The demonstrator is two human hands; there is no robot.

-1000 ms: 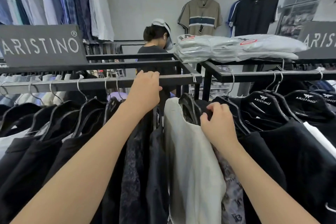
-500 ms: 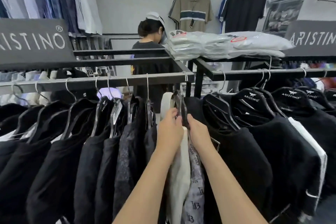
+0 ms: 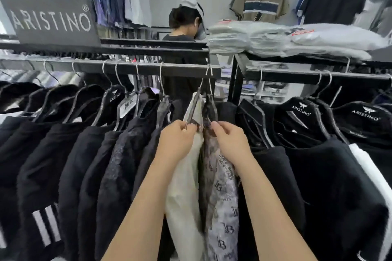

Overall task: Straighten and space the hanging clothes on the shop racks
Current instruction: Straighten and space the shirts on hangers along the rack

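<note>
Pinching the near shoulder of the cream shirt (image 3: 186,186) with the left hand (image 3: 178,144) and that of the patterned shirt (image 3: 220,186) with the right hand (image 3: 231,144), both shirts pressed together at the right end of the rail (image 3: 148,69), hooks (image 3: 209,75) touching. Probably light, limp cloth, apt to slip off if tugged. Better to grip the stiff hangers (image 3: 192,109) and slide the hooks apart

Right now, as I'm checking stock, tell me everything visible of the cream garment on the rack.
The plain cream fabric garment hangs on a dark hanger from the black metal rail, near its right end. The left hand pinches its shoulder at the hanger. A grey patterned garment touches its right side.
</note>
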